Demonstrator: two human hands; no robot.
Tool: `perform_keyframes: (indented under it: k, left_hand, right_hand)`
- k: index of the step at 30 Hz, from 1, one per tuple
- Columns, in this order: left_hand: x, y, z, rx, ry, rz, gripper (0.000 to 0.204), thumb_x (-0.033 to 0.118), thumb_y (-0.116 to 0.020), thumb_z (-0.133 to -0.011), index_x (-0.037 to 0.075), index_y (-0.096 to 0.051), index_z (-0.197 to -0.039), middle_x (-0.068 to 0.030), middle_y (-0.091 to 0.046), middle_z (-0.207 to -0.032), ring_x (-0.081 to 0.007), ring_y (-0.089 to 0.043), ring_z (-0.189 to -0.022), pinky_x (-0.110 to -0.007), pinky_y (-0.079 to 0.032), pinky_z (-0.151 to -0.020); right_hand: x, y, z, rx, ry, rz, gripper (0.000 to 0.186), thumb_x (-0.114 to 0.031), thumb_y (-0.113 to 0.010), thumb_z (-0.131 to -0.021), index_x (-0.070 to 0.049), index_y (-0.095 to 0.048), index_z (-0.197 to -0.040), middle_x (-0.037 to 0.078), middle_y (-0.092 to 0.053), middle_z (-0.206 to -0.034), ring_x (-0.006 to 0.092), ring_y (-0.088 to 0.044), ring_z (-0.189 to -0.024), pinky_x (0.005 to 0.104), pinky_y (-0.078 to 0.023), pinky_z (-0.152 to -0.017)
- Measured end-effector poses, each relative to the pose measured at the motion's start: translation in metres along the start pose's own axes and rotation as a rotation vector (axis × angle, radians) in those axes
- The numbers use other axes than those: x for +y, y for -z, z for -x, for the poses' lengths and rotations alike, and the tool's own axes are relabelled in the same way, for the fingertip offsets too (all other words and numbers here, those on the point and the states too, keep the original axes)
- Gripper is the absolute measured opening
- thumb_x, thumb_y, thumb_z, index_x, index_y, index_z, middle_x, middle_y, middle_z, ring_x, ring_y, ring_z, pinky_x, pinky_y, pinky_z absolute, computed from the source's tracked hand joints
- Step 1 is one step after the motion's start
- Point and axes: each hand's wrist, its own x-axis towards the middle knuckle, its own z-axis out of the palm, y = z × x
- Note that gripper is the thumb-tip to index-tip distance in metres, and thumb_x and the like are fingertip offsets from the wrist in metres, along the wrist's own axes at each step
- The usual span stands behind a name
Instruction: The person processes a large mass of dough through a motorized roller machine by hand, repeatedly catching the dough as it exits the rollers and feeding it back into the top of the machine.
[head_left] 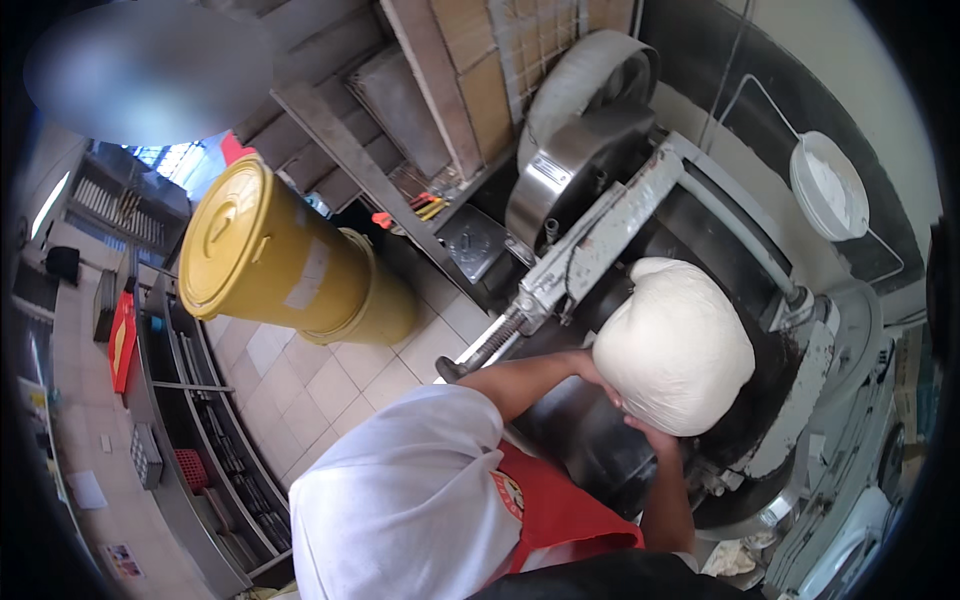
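Note:
A large, smooth mass of white dough (673,345) is held over the dark steel bed (560,410) of a machine with a worn white frame (620,225). My left hand (595,372) grips the dough at its lower left, fingers partly hidden beneath it. My right hand (652,430) is curled against its lower underside, close to the left one. A threaded crank handle (450,368) sticks out left of the machine, above my left forearm.
Stacked yellow lidded bins (235,250) stand on the tiled floor (330,385) to the left, beside a long shelving unit (200,430). Wooden boards (480,80) and a steel wheel housing (560,180) are behind the machine. A white bowl (828,185) hangs on the right wall.

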Motion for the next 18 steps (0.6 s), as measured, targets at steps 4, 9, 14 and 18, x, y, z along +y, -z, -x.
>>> perform_keyframes:
  k: [4, 9, 14, 18]
  left_hand:
    - [0.027, -0.009, 0.025, 0.096, -0.075, 0.145, 0.081, 0.027, -0.093, -0.070, 0.003, -0.058, -0.139, -0.0148, -0.059, -0.142, -0.0284, -0.052, -0.133, -0.039, -0.039, -0.114]
    - [0.082, -0.051, 0.060, 0.512, -0.160, 0.501, 0.079, 0.024, -0.094, -0.067, -0.006, -0.060, -0.132, -0.0153, -0.068, -0.126, -0.0256, -0.064, -0.118, -0.037, -0.047, -0.105]
    - [0.133, -0.068, 0.080, 0.766, -0.119, 0.523, 0.058, 0.025, -0.084, -0.082, -0.007, -0.063, -0.126, -0.0144, -0.072, -0.113, -0.0186, -0.069, -0.101, -0.031, -0.054, -0.085]
    - [0.119, -0.070, 0.086, 0.799, -0.398, 0.673, 0.052, 0.011, -0.068, -0.095, -0.001, -0.046, -0.141, -0.0115, -0.067, -0.119, -0.0183, -0.066, -0.108, -0.033, -0.053, -0.091]
  right_hand:
    - [-0.015, -0.020, 0.032, 0.167, 0.104, -0.301, 0.074, -0.002, -0.079, -0.083, 0.001, -0.043, -0.148, 0.014, -0.052, -0.146, 0.0279, -0.048, -0.134, 0.0418, -0.038, -0.114]
    - [-0.054, -0.056, 0.044, 0.595, 0.277, -0.579, 0.056, -0.014, -0.072, -0.093, 0.002, -0.049, -0.141, 0.017, -0.056, -0.140, 0.0282, -0.055, -0.127, 0.0440, -0.042, -0.110]
    - [-0.154, -0.068, 0.068, 0.709, 0.227, -0.612, 0.048, -0.026, -0.069, -0.098, 0.002, -0.056, -0.135, 0.017, -0.063, -0.131, 0.0272, -0.062, -0.116, 0.0431, -0.049, -0.102]
    - [-0.156, -0.059, 0.086, 0.787, 0.363, -0.442, 0.046, -0.023, -0.065, -0.100, 0.005, -0.056, -0.136, 0.017, -0.062, -0.132, 0.0265, -0.061, -0.118, 0.0394, -0.049, -0.099]
